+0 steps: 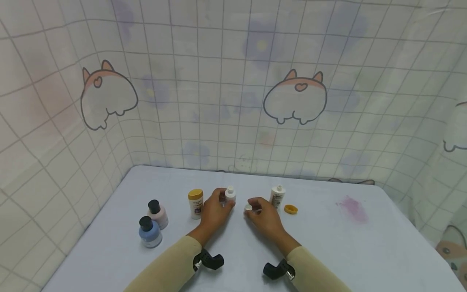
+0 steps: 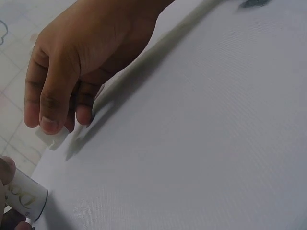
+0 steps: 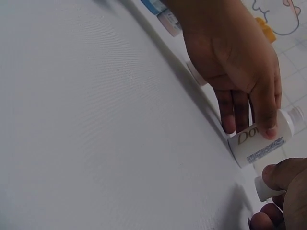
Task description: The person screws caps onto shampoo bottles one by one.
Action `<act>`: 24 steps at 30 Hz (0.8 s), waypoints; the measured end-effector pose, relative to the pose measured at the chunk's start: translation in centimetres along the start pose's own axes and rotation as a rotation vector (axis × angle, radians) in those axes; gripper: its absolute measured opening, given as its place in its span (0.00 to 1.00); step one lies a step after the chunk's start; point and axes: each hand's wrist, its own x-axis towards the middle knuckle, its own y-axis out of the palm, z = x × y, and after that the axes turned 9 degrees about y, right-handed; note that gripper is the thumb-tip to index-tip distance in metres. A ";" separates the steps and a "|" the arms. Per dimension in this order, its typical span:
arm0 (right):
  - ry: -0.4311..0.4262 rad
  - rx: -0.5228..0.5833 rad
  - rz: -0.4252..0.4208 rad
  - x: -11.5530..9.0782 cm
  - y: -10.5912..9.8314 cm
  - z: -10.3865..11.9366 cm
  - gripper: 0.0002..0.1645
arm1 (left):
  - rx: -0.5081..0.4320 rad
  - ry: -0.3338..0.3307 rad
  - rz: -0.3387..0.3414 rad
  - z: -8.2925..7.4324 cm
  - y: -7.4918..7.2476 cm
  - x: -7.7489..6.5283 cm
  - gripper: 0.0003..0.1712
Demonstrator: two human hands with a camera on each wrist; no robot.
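My left hand (image 1: 214,210) grips a small white bottle (image 1: 230,195) with its thumb in front. Dove-like lettering shows on the bottle (image 3: 260,147) in the right wrist view, and its narrow neck has no cap on. To the right, my right hand (image 1: 268,217) pinches a small white cap (image 1: 248,207) between thumb and fingers, apart from the bottle. In the left wrist view the cap (image 2: 52,139) hangs below the fingertips, above the white table. Part of the left hand is cut off at that view's edge.
A white bottle with a yellow lid (image 1: 196,202) stands left of the left hand. Beyond the right hand are another white bottle (image 1: 277,196) and a yellow lid (image 1: 290,209). Pink (image 1: 160,216) and blue (image 1: 150,234) black-capped bottles stand at left. A patterned curtain (image 1: 226,101) hangs behind the table.
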 end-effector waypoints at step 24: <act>-0.029 0.064 0.055 -3.5 -4.0 -0.6 0.19 | -0.084 0.049 0.261 -0.9 -1.0 -3.0 0.26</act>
